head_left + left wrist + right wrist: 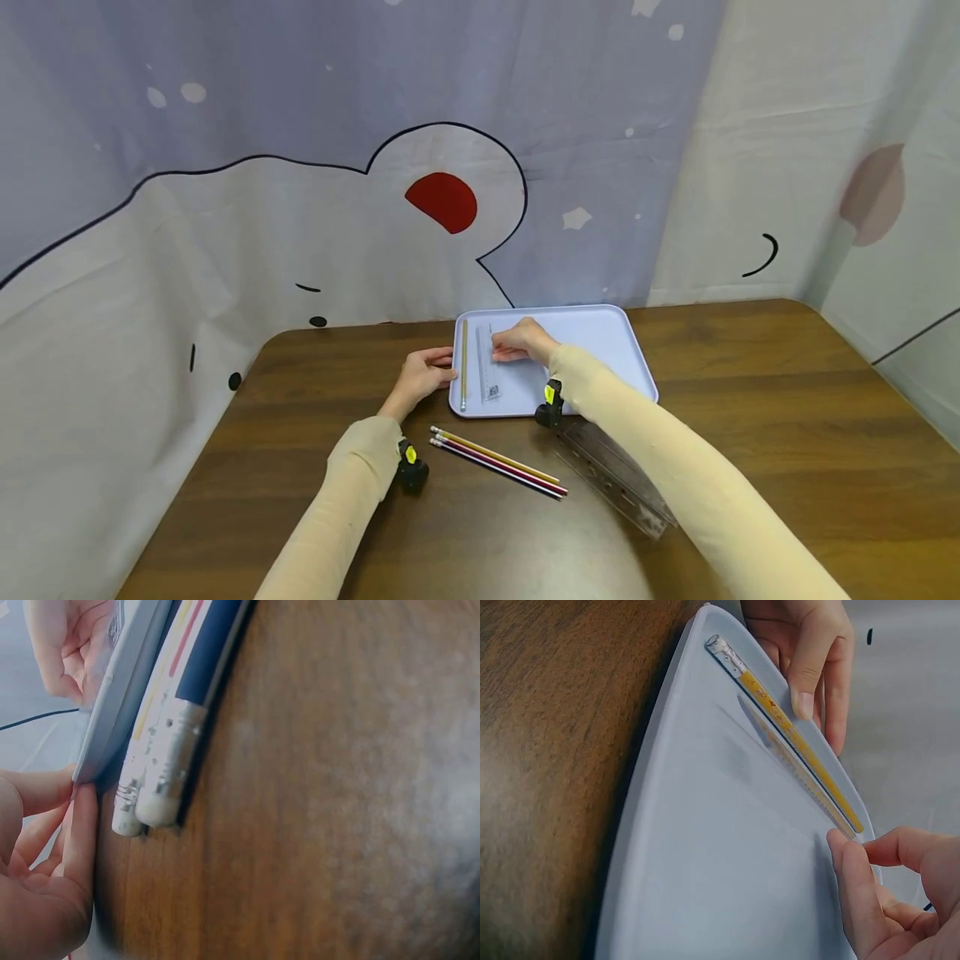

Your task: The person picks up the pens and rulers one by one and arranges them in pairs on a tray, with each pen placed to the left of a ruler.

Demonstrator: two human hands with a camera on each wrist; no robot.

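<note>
A white tray (558, 400) lies at the back of the table, with a yellow pencil (463, 367) along its left side. Beside that pencil is a clear ruler (487, 367), standing tilted on its edge in the right wrist view. My right hand (521, 340) reaches over the tray and pinches the ruler between thumb and fingertips. At the tray's left edge, my left hand (420, 379) grips the rim, thumb on top and fingers along the outside. In the left wrist view the rim (90, 761) sits between thumb and fingers.
Several pencils (498, 462) lie together on the brown wooden table (225, 500) in front of the tray. A clear plastic case or sleeve (611, 475) lies under the right forearm. A patterned curtain (337, 242) hangs behind the table.
</note>
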